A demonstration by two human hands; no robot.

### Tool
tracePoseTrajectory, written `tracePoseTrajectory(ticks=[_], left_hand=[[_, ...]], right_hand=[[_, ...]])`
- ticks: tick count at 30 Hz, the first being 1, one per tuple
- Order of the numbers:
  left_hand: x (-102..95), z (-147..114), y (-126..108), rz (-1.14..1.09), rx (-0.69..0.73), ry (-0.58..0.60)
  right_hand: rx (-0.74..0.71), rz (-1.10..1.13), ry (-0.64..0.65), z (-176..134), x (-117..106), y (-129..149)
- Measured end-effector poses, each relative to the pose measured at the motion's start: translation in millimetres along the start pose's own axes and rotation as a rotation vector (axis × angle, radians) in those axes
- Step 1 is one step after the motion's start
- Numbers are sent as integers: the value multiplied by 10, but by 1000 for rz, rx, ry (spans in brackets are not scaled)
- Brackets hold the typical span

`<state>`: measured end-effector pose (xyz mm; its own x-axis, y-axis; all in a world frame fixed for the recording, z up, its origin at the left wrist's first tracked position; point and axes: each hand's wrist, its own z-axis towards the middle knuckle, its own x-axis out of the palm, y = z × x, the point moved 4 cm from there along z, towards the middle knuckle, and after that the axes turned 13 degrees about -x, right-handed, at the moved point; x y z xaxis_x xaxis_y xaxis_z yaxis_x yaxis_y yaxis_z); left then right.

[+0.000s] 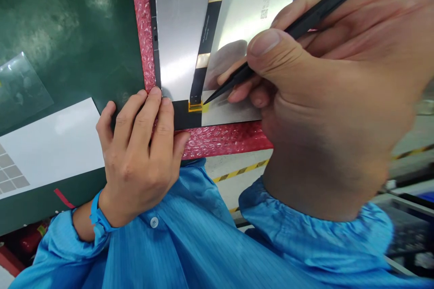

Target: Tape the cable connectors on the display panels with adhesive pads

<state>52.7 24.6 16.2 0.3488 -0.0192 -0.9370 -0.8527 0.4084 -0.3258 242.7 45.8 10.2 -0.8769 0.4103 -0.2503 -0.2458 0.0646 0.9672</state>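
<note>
My right hand (305, 76) grips a black pointed spudger (318, 13) between thumb and fingers. Its tip meets the edge of a small connector framed in yellow-orange (195, 106), at the lower end of a black flat cable (204, 40). That cable runs up over the silver back of a flat display panel (179, 31). My left hand (139, 149) lies with fingers stretched out, fingertips resting at the panel's lower left corner and the pink bubble wrap (144, 22) beneath it. The panel's right part is partly hidden behind my right hand.
A white sheet with grey squares (61, 140) and a clear plastic bag (23, 86) lie on the green mat (84, 45) at left. The table's front edge is close to my body. Yellow-black tape (240, 170) marks the floor below.
</note>
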Motion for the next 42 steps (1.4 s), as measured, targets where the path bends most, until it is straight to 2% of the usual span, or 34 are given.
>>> tracePoseTrajectory(ticks=[3, 8, 22, 33, 37, 42], left_hand=[[8, 3, -2, -5, 6, 3], [9, 11, -8, -15, 17, -60], [12, 12, -10, -11, 12, -67], [4, 7, -11, -2, 3, -50], [14, 9, -30, 10, 4, -48], [53, 16, -70, 67, 3, -6]], right_hand=[[-20, -8, 4, 3, -7, -16], [-71, -12, -30, 9, -10, -40], [-53, 23, -41, 21, -5, -49], [-66, 30, -24, 13, 21, -47], [-83, 71, -60, 17, 24, -57], [-92, 106, -60, 12, 33, -46]])
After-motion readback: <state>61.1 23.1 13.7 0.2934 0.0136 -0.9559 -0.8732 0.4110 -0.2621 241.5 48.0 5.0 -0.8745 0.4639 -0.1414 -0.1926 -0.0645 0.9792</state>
